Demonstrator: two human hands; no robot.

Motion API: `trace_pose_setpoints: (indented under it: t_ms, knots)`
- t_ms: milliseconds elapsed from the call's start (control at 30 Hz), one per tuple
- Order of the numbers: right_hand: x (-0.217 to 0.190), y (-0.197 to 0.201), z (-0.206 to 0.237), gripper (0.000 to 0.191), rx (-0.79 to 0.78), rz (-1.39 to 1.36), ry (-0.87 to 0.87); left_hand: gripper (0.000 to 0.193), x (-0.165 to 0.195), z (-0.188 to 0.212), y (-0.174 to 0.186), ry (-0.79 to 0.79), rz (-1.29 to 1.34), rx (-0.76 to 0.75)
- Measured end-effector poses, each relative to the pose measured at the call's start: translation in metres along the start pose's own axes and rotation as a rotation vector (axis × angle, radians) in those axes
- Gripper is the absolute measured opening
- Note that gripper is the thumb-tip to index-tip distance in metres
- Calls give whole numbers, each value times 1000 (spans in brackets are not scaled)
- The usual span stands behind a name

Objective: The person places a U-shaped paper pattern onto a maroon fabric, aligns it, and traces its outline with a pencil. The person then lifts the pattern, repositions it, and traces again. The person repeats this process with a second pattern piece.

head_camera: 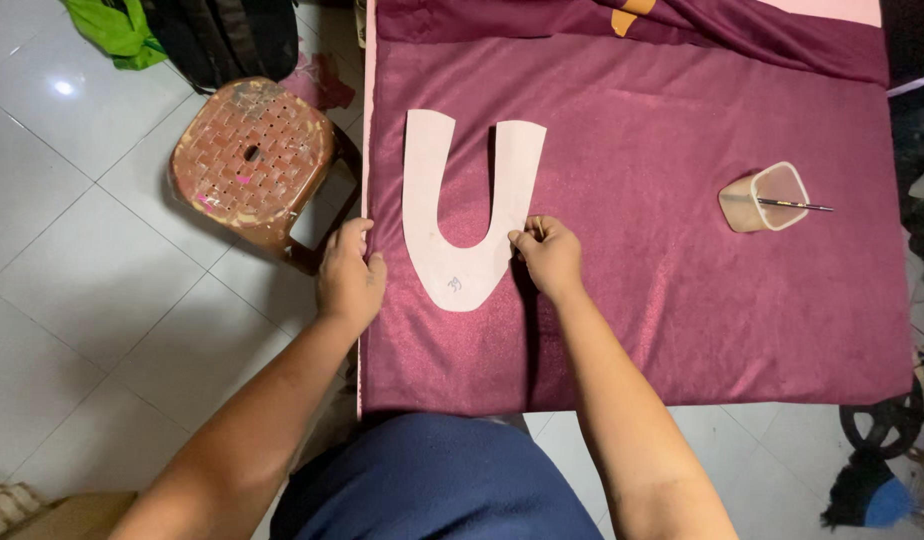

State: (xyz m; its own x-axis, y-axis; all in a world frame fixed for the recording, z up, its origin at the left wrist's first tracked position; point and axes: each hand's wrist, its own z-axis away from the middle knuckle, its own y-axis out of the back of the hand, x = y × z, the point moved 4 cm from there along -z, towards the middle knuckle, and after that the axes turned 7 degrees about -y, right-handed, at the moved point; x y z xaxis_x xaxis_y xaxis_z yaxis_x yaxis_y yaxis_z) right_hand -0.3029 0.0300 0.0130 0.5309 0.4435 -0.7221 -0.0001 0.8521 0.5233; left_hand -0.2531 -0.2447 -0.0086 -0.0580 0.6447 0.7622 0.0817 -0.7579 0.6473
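Head view looks straight down on a table covered with maroon cloth (682, 320). On the cloth lies a pale pink U-shaped pattern (460, 215), its two arms pointing away from the person and its rounded bottom toward them. It sits near the cloth's left edge, flat, with a small mark near its curve.

Left hand (348, 278) rests at the left edge of the cloth, just beside the pattern's left arm but apart from it. Its fingers are curled together, bent over the cloth's edge; whether they grip the cloth cannot be told.

Right hand (548, 255) sits at the lower part of the pattern's right arm. Its fingertips are pressed together in a pinch at the pattern's outer edge, touching it. A thin object may be held in the pinch, too small to tell.

Well to the right on the cloth lies a clear plastic cup (765, 197), tipped on its side, with a pencil (794, 205) sticking out of its mouth toward the right.

More maroon cloth is bunched along the table's far side, with an orange patch (630, 15) showing there. Left of the table, on the white tiled floor (82, 260), stands a brown plastic stool (254, 160) with a perforated seat. A green cloth (114, 28) and a dark bag (227, 35) lie beyond it.
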Motion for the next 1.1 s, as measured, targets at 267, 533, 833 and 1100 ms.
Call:
trace_pose_setpoints:
  t_ms: [267, 533, 833, 1100]
  knots:
    - [21, -5, -20, 20, -117, 238, 111, 45, 10, 7, -6, -279, -248, 2]
    - [34, -5, -31, 29, -241, 508, 18, 44, 3, 28, -21, -178, -232, 14]
    - [30, -8, -38, 39, -324, 682, -14, 51, -10, 22, -28, -210, -256, -17]
    - [17, -9, -35, 41, -387, 745, -36, 48, -10, 1, -18, -211, -246, -39]
